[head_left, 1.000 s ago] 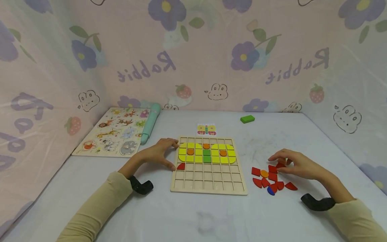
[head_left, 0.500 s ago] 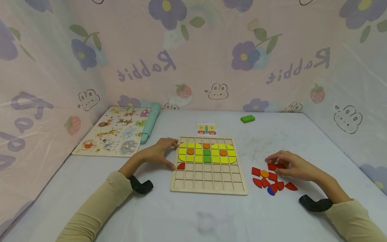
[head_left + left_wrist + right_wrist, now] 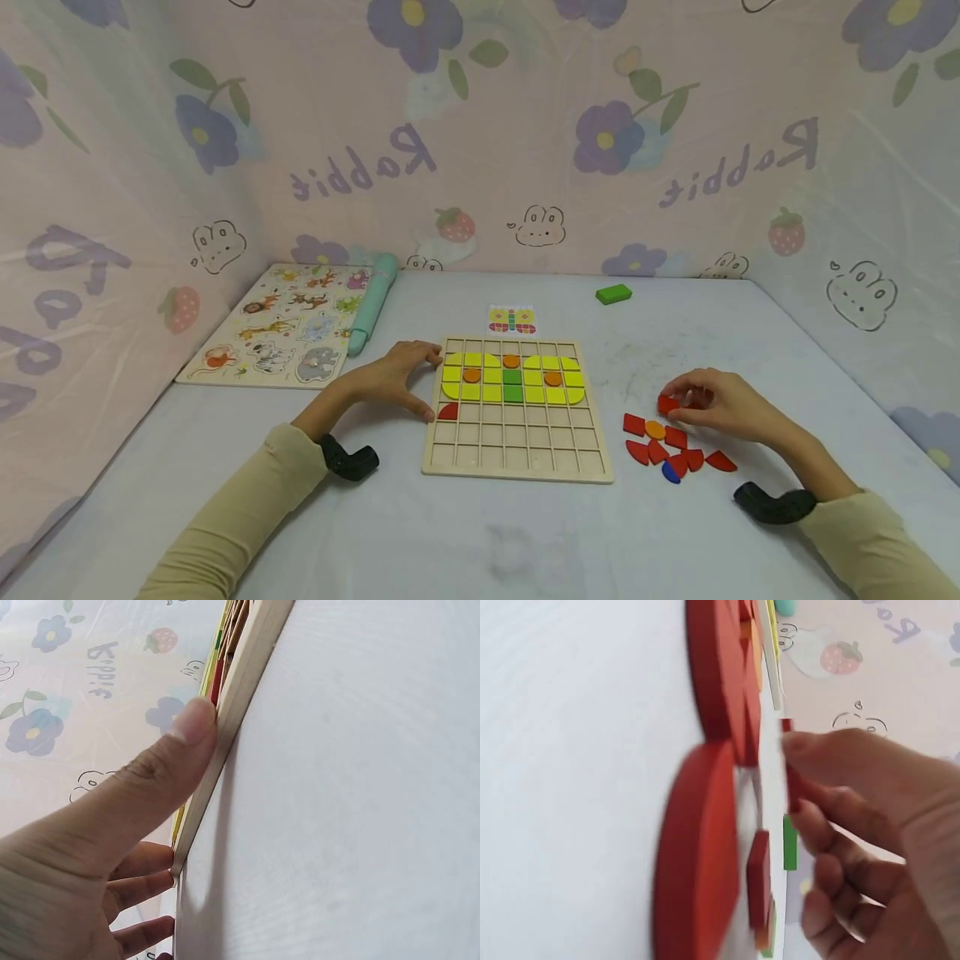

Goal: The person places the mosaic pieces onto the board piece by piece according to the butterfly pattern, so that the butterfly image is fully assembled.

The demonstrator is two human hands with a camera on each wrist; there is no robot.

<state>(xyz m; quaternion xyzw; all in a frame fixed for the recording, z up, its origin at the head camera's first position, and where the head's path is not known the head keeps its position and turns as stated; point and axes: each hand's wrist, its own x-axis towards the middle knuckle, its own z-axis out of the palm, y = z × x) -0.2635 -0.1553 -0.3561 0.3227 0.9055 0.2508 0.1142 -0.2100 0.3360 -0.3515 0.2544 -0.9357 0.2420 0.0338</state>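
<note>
My left hand (image 3: 392, 382) touches the left edge of a wooden grid board (image 3: 517, 477) with thumb and fingertips; the left wrist view shows its thumb (image 3: 169, 754) against the side. Yellow tiles (image 3: 489, 392), orange discs (image 3: 552, 379) and green squares (image 3: 512, 379) fill the upper cells, and one red quarter-round tile (image 3: 448, 412) lies below them at the left. My right hand (image 3: 723, 404) pinches a red tile (image 3: 666, 406) between thumb and fingers, lifted off the table in the right wrist view. Loose red tiles (image 3: 676, 437) lie just below that hand.
An orange disc (image 3: 655, 430) and a blue piece (image 3: 671, 472) lie among the red ones. Behind the board are a pattern card (image 3: 512, 320) and a green block (image 3: 613, 294). An animal puzzle board (image 3: 262, 333) and a mint-coloured stick (image 3: 372, 304) sit at the left.
The right hand has picked up a red tile from the top of the loose pile and shifted slightly left. The left hand stays at the board's edge.
</note>
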